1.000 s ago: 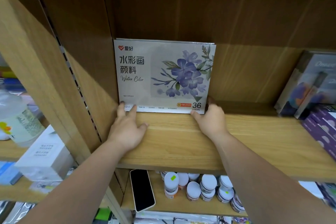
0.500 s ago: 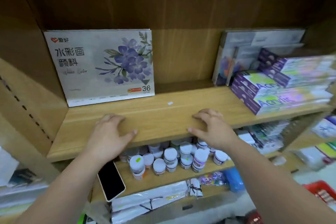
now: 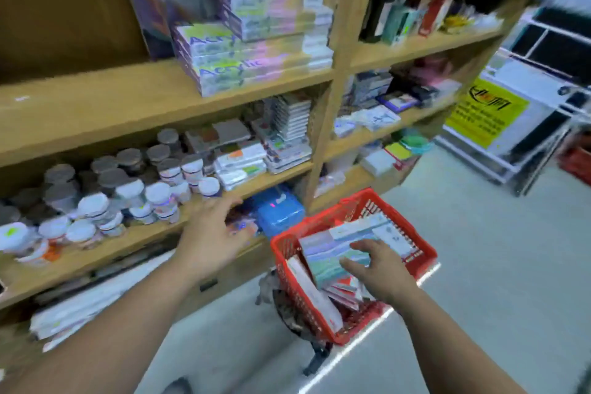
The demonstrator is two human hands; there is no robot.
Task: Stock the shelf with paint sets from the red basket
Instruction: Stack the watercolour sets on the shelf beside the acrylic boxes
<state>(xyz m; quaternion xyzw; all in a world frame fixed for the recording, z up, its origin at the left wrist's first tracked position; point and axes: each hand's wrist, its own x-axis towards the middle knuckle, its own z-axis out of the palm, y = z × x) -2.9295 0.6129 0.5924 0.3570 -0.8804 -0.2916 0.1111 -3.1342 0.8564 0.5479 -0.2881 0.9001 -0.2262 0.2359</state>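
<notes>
Both hands have left the edge of the upper shelf, and the view has swung down and right from the floral watercolour box to the floor beside the shelving. At far left, white-lidded paint jars (image 3: 96,205) crowd a lower shelf (image 3: 105,246). Above them, on the upper shelf (image 3: 96,105), lies a stack of boxes marked Acrylic (image 3: 243,51). The left hand (image 3: 212,235) hangs in front of the jar shelf with fingers spread and apart, gripping nothing. Just right of it, a blue box (image 3: 278,209) sits low in the shelving. Further right, the red basket (image 3: 415,253) stands on the floor, filled with paint sets. The right hand (image 3: 375,267) reaches into it, fingers open and resting on the topmost paint set (image 3: 332,249), not closed round it. A yellow sign (image 3: 486,112) leans at far right.
</notes>
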